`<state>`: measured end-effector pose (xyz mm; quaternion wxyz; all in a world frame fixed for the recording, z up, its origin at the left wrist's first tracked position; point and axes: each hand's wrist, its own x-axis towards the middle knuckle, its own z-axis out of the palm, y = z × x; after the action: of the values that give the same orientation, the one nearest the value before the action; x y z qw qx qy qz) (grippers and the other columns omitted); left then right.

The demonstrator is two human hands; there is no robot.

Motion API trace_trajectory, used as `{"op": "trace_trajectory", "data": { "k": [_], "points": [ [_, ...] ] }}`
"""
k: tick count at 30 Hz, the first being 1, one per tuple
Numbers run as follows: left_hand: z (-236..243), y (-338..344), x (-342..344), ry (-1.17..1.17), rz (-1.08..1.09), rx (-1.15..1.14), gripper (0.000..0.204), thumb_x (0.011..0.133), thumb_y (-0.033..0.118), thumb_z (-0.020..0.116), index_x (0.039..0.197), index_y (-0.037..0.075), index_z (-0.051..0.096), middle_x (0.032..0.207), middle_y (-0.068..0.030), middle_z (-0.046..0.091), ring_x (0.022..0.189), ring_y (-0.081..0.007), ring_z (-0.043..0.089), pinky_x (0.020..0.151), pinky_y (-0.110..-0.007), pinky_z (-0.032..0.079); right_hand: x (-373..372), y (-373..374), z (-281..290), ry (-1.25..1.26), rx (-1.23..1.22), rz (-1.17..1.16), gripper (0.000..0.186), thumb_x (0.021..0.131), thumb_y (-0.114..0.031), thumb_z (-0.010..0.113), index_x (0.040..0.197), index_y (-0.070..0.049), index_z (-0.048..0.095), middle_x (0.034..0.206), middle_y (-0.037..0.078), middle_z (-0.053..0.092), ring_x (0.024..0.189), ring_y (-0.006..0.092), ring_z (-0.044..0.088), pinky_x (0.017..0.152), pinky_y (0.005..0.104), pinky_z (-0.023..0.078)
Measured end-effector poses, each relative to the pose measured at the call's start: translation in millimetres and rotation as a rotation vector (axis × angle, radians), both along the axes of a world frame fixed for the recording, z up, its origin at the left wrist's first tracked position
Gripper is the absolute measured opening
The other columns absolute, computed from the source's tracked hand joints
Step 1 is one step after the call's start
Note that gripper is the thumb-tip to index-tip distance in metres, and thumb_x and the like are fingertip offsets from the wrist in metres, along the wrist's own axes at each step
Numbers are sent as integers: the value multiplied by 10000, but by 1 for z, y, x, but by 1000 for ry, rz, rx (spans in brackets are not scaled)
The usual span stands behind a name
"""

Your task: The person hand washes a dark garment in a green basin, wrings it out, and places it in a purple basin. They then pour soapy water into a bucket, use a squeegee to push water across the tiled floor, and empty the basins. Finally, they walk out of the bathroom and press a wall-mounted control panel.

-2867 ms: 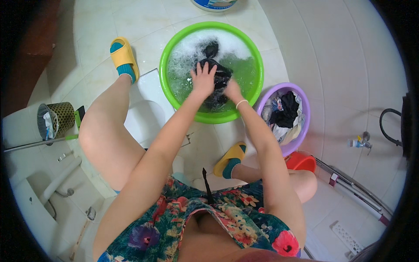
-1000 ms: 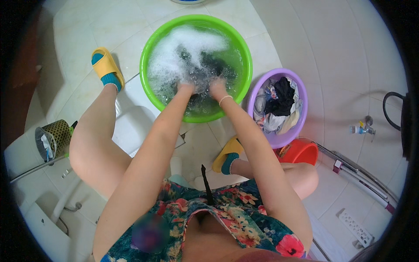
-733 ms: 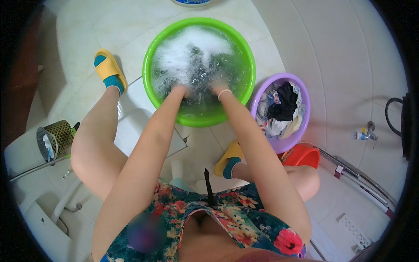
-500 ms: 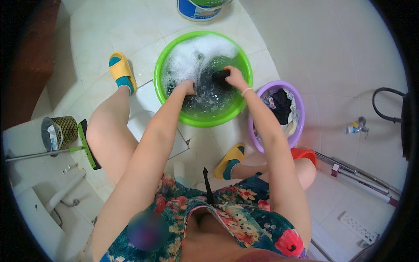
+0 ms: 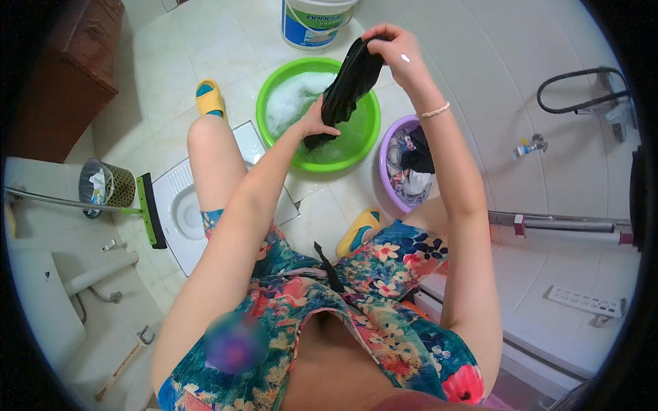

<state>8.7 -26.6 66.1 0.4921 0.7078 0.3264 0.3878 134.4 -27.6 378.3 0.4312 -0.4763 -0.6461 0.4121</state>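
Note:
A wet black cloth garment (image 5: 352, 81) hangs lengthwise over the green basin (image 5: 373, 130). My right hand (image 5: 401, 58) is raised beyond the basin's far right side, its fingers closed on the garment's upper end. Lower down, my left hand (image 5: 315, 123) wraps round the garment near its bottom, with the thumb at its near side. The garment's lowest part reaches down to the water behind my left hand. White suds (image 5: 291, 103) float on the left and far side of the water.
Right of the basin stands a purple tub (image 5: 385, 168) of mixed clothes. A white, blue and green bucket (image 5: 312, 27) is beyond. To the left are a squat toilet (image 5: 185, 214), a green floor squeegee (image 5: 149, 212) and a waste basket (image 5: 122, 185). A tap (image 5: 531, 146) projects from the right wall.
My right hand has lifted the black garment up out of the water, stretching it lengthwise. My left hand has come out of the water and now holds the garment's lower part.

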Motion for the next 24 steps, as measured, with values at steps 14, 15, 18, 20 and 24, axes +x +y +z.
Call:
{"op": "trace_trajectory", "data": {
  "k": [14, 15, 18, 20, 24],
  "points": [
    [-71, 36, -20, -460, 589, -91, 375, 670, 139, 616, 1016, 54, 498, 945, -159, 570, 916, -307, 544, 762, -359, 431, -78, -88, 57, 50, 186, 163, 118, 595, 16, 555, 709, 6, 585, 700, 38, 575, 656, 94, 517, 613, 209, 420],
    [-58, 23, -3, -423, 637, -94, 325, 678, 115, 596, 984, 41, 511, 902, -157, 585, 887, -300, 557, 744, -345, 437, -64, -90, 50, 43, 189, 120, 118, 596, 16, 554, 710, 6, 583, 704, 37, 576, 665, 96, 519, 622, 209, 420],
    [10, -17, 22, -141, 699, -45, 239, 692, 101, 570, 910, 11, 530, 850, -156, 600, 834, -304, 571, 709, -342, 446, -2, -87, 22, 58, 153, -44, 133, 606, 39, 544, 726, 0, 584, 733, 27, 572, 710, 103, 522, 668, 213, 419],
    [34, -21, 3, -273, 717, -180, 218, 694, 37, 540, 908, -3, 526, 839, -131, 600, 782, -245, 567, 695, -313, 443, 26, -80, 5, 230, 133, -136, 144, 616, 56, 540, 742, -1, 580, 747, 37, 563, 713, 118, 520, 654, 228, 425],
    [55, -13, -22, -511, 684, -452, 276, 662, -87, 468, 916, 2, 529, 824, -78, 586, 744, -159, 528, 685, -292, 436, 85, -50, -72, 730, -119, -345, 208, 644, 71, 479, 835, 25, 549, 738, 86, 537, 676, 169, 518, 604, 260, 437]
  ]
}}
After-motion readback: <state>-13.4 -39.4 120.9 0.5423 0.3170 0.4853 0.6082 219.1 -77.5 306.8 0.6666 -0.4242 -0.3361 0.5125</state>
